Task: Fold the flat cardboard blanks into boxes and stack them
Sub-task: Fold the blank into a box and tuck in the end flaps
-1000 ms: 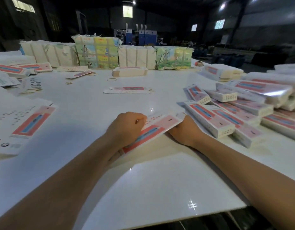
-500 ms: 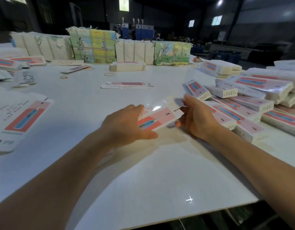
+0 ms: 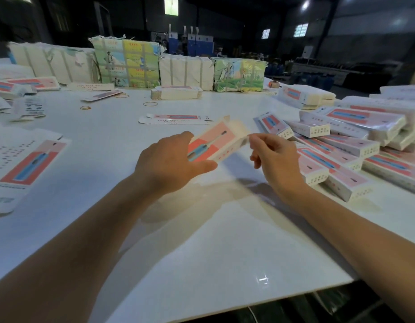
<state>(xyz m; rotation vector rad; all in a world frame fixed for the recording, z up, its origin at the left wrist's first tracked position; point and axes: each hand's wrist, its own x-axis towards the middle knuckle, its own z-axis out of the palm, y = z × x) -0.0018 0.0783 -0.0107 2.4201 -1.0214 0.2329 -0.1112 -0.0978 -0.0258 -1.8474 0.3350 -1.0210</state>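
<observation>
My left hand [image 3: 171, 163] grips the near end of a pink and white cardboard box [image 3: 219, 142], thumb underneath and fingers on top, and holds it above the white table [image 3: 201, 241]. The box is opened into a sleeve with its far end flaps standing up. My right hand [image 3: 275, 159] pinches a flap at the box's right end with thumb and forefinger. Several folded boxes [image 3: 337, 159] lie piled at the right. One flat blank [image 3: 176, 118] lies beyond the hands, and another flat blank [image 3: 24, 169] sits at the left.
Wrapped bundles of paper stock [image 3: 129, 64] line the far edge. A low stack of blanks [image 3: 176, 92] sits before them. Rubber bands [image 3: 150, 103] lie scattered on the table. More flat blanks [image 3: 27, 83] lie far left. The table's near edge [image 3: 248, 304] runs below my forearms.
The box has been lifted off the table and opened from flat into a sleeve. My right hand moved from under its end to pinching the end flap.
</observation>
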